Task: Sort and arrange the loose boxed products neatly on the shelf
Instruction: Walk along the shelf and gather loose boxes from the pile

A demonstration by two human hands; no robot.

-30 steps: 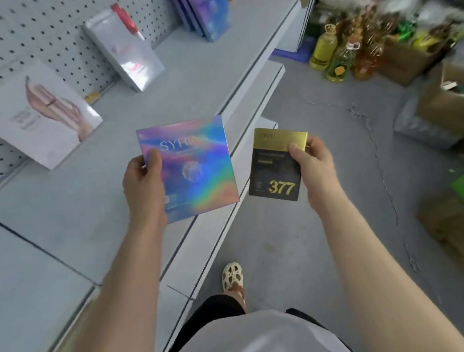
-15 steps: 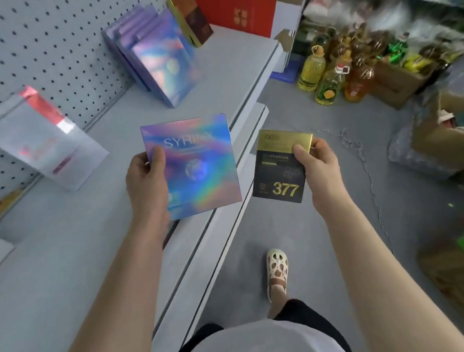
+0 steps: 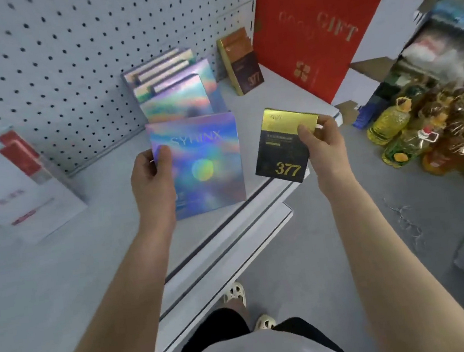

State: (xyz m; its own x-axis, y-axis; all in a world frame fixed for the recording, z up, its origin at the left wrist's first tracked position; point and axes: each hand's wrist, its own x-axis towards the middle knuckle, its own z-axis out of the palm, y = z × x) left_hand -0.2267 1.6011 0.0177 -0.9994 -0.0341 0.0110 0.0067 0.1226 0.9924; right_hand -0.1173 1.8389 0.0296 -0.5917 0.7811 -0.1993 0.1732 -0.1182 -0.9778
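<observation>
Right now you face one grey metal shelf [image 3: 46, 271] backed by white pegboard [image 3: 49, 52]. Largest on it is one tall red gift box with gold lettering [image 3: 319, 18], upright at the far right end. At the left, two flat white packs with red corner panels [image 3: 28, 195] lean against the pegboard, one behind the other. Behind your hands, a row of flat holographic boxes [image 3: 174, 95] stands leaning on the shelf; about five edges show, though blur keeps the count uncertain. Between that row and the red box stand two small brown-and-gold boxes marked 377 [image 3: 242, 63].

Your left hand [image 3: 152, 182] grips one square holographic box lettered SYRINX [image 3: 209, 164] by its left edge, thumb across the front, just in front of the leaning row and above the shelf. Your right hand [image 3: 323, 147] pinches one small black-and-gold box marked 377 [image 3: 285, 145] at its right edge, thumb on the gold band, over the shelf's front lip. The two held boxes are apart.

On the floor to the right, several yellow oil bottles [image 3: 391, 124] cluster together.
</observation>
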